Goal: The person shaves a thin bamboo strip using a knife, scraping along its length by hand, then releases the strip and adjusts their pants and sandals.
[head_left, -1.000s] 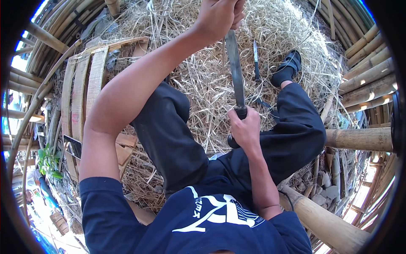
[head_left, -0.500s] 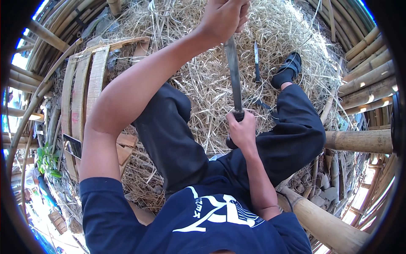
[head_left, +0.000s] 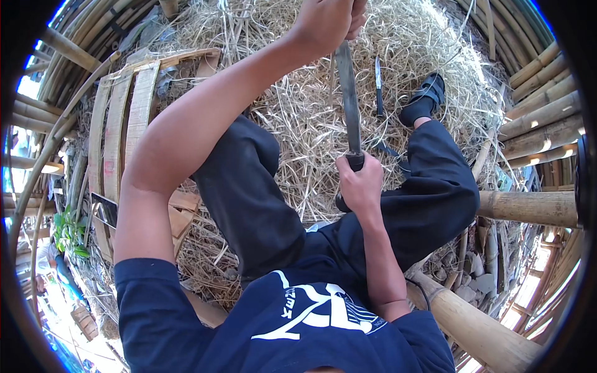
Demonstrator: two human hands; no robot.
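My right hand (head_left: 362,185) is wrapped round the black handle of a machete (head_left: 348,102), in front of my right knee. Its long grey blade points away from me, up to my left hand. At the top edge of the picture, my left hand (head_left: 328,26) is closed in a fist beside the blade's far end. What its fingers hold is hidden, and the hand is partly cut off by the frame. A thin pale strip shows just below the fist, left of the blade. A small black-handled knife (head_left: 379,87) lies on the shavings to the right of the machete.
Pale shavings (head_left: 305,137) cover the ground between my legs. Wooden slats (head_left: 118,124) and a phone-like dark device (head_left: 104,210) are on the left. Bamboo poles (head_left: 535,207) stand along the right. My sandalled right foot (head_left: 426,102) is beyond the small knife.
My right hand has moved slightly away from me and to the right, with the machete's handle in it. My left hand has shifted up slightly and stays closed.
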